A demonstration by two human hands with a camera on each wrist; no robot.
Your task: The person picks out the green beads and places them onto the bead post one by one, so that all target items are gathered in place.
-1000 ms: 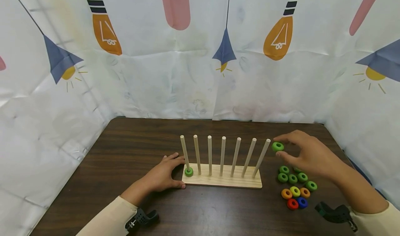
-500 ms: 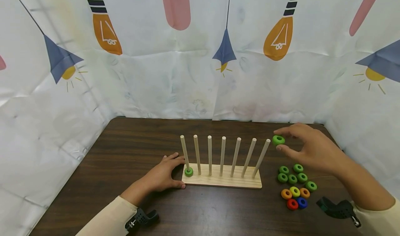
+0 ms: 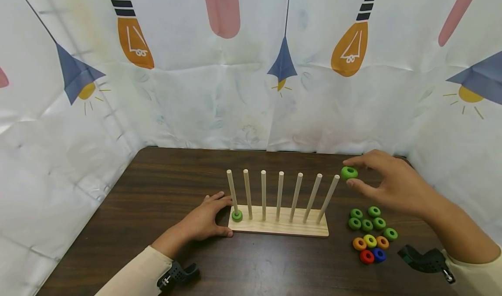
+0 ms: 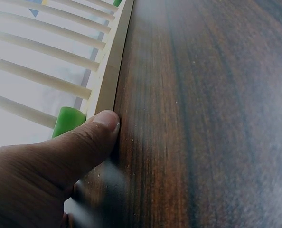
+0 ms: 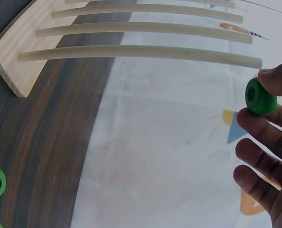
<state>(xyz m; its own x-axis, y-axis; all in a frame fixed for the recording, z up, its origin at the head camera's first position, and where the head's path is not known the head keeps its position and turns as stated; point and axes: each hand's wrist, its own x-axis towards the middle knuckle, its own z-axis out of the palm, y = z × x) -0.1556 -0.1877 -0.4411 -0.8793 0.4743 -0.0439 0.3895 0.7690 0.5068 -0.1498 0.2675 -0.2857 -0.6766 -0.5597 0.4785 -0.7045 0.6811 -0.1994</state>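
A wooden peg board (image 3: 274, 226) with several upright pegs stands on the table. One green ring (image 3: 237, 216) sits at the foot of its leftmost peg. My left hand (image 3: 205, 217) grips the board's left end, thumb on the near corner and fingers toward the back. In the left wrist view the thumb (image 4: 100, 126) presses the board's edge beside that ring. My right hand (image 3: 392, 185) pinches another green ring (image 3: 349, 172) between thumb and fingers, level with the top of the rightmost peg (image 3: 328, 198) and just right of it. The remaining right fingers (image 5: 255, 152) are spread loosely.
Right of the board lie several loose green rings (image 3: 367, 224). Nearer me are orange rings (image 3: 359, 244), a yellow ring (image 3: 370, 241), a red ring (image 3: 367, 256) and a blue ring (image 3: 378, 255). A printed white curtain (image 3: 243, 108) hangs behind the dark table (image 3: 180, 169).
My right hand has lifted the green ring slightly, up beside the rightmost peg's top, uncovering a loose green ring below. My left hand and the board have stayed put.
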